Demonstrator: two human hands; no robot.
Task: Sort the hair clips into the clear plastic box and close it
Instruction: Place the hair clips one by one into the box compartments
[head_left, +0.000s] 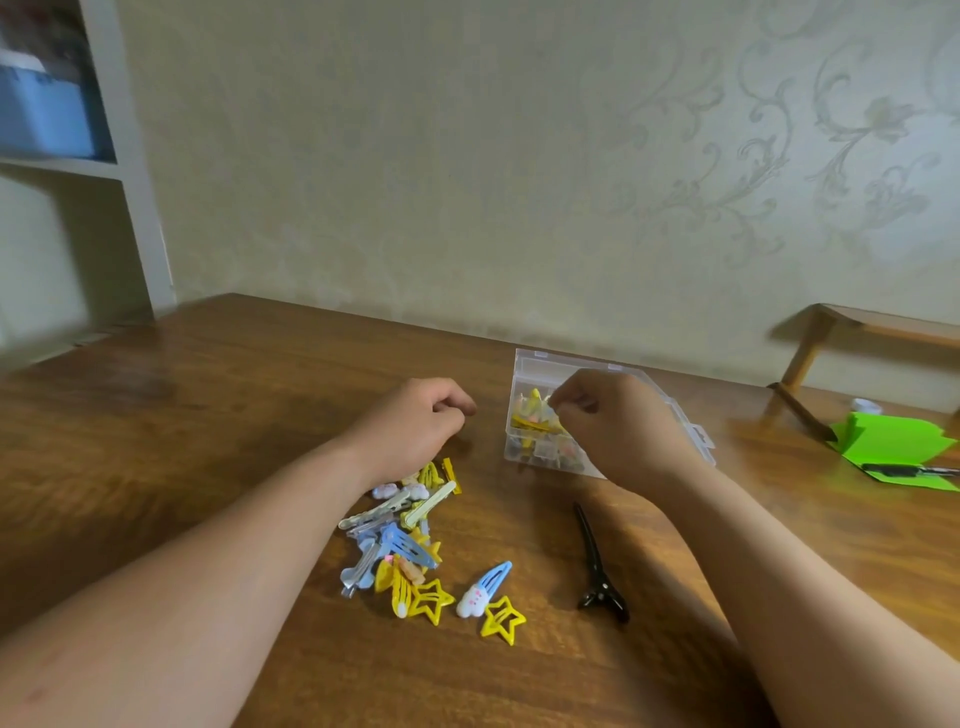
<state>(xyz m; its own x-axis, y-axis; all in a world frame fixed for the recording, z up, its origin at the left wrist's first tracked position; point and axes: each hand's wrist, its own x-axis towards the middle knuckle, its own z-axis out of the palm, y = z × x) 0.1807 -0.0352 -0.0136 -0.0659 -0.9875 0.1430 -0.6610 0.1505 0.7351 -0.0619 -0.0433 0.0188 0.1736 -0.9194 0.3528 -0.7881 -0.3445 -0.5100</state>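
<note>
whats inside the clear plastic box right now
Yellow hair clips and a few pale ones lie in the clear plastic box. The right hand covers its right side, so what is there cannot be seen.

A single wide-angle camera, worn on the person's head, gives the only view. It looks forward and down across the table (208, 415). Both forearms enter from the bottom edge, and the fingers (454, 404) of the left hand (410, 421) and of the right hand (618, 426) sit near mid-frame, close to the lens. The hair clips (400, 530) lie on the camera's side of the fingers, and the wall (467, 156) rises beyond them. Toward the borders the picture blurs.
</note>
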